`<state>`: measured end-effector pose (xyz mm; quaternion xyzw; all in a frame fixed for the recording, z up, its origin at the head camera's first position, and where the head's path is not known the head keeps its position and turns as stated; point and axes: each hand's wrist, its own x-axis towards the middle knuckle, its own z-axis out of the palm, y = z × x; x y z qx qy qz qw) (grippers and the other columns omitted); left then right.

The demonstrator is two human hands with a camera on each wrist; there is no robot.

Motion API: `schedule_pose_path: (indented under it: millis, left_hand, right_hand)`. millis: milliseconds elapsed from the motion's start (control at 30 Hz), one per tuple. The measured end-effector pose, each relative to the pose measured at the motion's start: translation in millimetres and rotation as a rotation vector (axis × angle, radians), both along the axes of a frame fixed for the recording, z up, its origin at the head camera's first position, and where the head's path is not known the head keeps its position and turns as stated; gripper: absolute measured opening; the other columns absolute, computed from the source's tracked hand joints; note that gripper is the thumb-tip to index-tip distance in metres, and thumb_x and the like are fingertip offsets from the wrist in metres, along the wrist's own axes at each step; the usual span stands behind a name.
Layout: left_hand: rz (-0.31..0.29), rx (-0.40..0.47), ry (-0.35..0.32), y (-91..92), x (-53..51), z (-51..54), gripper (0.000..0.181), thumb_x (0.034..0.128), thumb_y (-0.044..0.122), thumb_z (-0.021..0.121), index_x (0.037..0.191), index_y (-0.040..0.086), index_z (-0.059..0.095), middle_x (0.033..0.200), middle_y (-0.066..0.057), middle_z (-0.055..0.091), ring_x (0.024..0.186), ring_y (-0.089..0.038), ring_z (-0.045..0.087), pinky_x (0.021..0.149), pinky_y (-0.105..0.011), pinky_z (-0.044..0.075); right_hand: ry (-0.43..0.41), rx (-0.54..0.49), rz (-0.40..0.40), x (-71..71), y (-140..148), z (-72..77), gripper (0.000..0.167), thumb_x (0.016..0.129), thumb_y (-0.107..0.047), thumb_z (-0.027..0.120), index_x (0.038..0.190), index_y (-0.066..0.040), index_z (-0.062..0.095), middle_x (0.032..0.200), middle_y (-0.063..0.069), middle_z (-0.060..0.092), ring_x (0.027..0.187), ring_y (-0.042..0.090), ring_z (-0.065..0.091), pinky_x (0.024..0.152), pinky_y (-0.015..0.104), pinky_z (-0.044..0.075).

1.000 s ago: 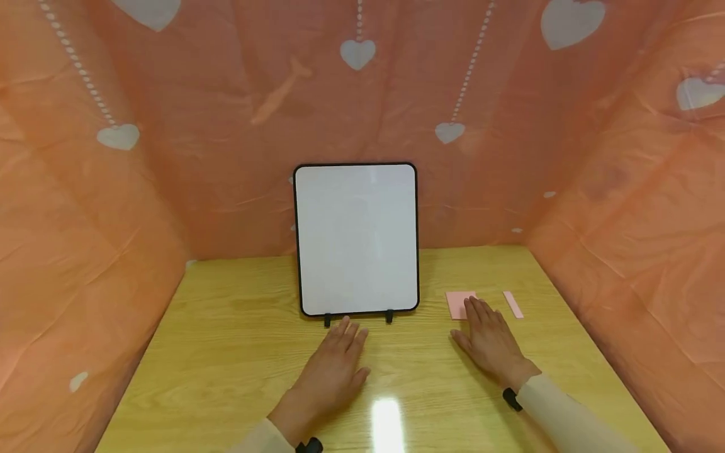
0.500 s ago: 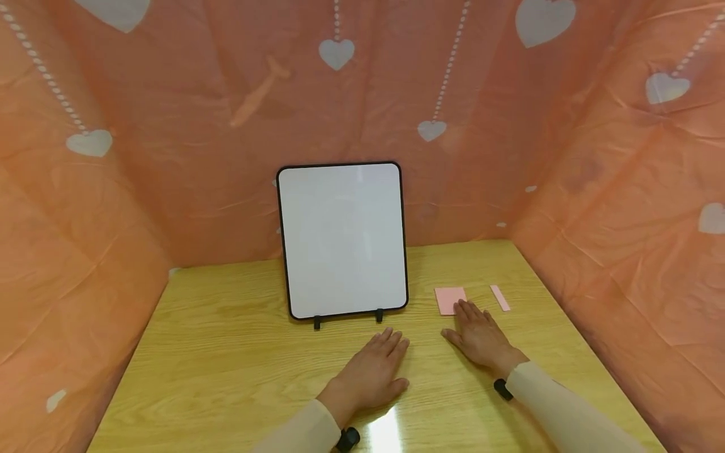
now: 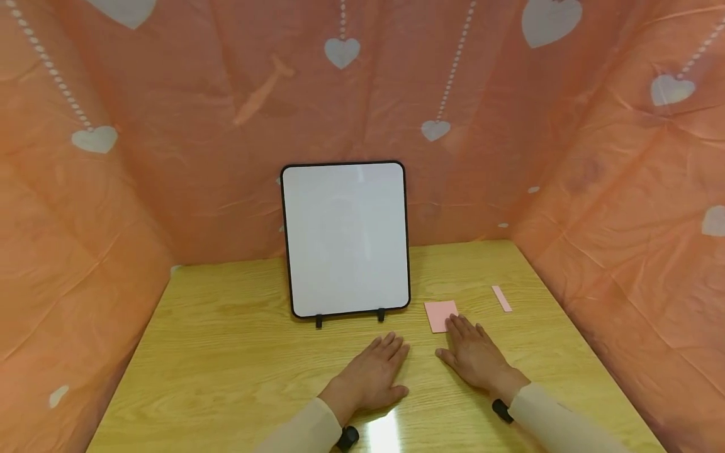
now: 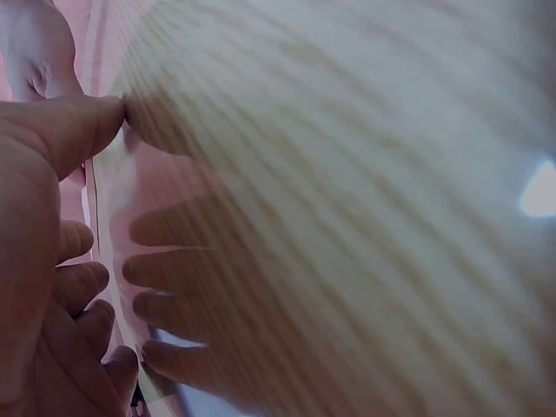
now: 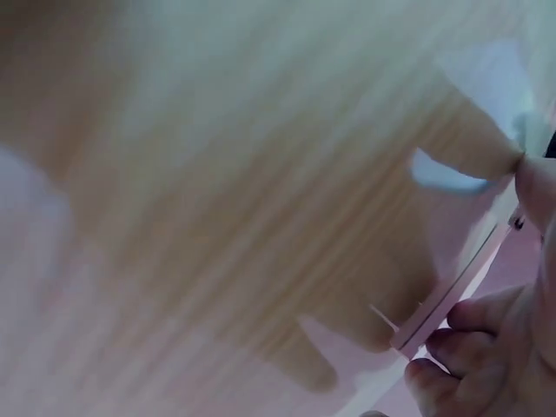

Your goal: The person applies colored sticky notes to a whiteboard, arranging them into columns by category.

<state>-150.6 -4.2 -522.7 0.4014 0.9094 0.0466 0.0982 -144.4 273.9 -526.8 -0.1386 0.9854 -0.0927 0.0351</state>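
In the head view a flat pink square [image 3: 439, 316], like a sticky-note pad, lies on the wooden table. My right hand [image 3: 479, 357] is spread palm down, its fingertips touching the square's near right corner. The square's thin pink edge [image 5: 452, 304] shows beside the fingertips in the right wrist view. My left hand [image 3: 370, 375] lies low over the table, fingers straight, in front of the whiteboard [image 3: 347, 239]; it holds nothing. A narrow pink strip [image 3: 501, 299] lies to the right of the square, apart from both hands.
The black-framed whiteboard leans back on a stand with two small black feet [image 3: 381, 314]. Orange cloth [image 3: 198, 157] printed with hearts walls the table [image 3: 226, 365] at the back and both sides. Light reflects off the tabletop near the front.
My right hand has slid the pink square toward me and a little left, away from the strip. The left hand has moved right and back from the whiteboard's base. The head view has shifted slightly.
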Motion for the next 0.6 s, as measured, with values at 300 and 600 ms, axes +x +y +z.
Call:
schedule_pose_path:
  millis: [300, 600]
  left_hand:
    - [-0.002, -0.014, 0.022, -5.5, 0.9, -1.5, 0.083, 0.1042, 0.062, 0.052, 0.168, 0.014, 0.03, 0.175, -0.004, 0.026, 0.163, -0.021, 0.021, 0.133, -0.04, 0.024]
    - [0.002, -0.018, 0.045, -11.4, 2.4, -3.2, 0.083, 0.1036, 0.064, 0.051, 0.167, 0.013, 0.033, 0.175, -0.004, 0.026, 0.164, -0.021, 0.02, 0.132, -0.04, 0.025]
  right_hand:
    - [0.007, -0.014, 0.1, 19.1, -27, 1.0, 0.076, 0.107, -0.047, 0.057, 0.158, 0.007, 0.04, 0.166, 0.026, 0.039, 0.156, 0.045, 0.034, 0.123, 0.068, 0.03]
    - [-0.02, -0.007, 0.198, 29.5, -54, 2.3, 0.075, 0.109, -0.049, 0.054, 0.158, 0.005, 0.041, 0.167, 0.022, 0.039, 0.157, 0.04, 0.034, 0.126, 0.063, 0.029]
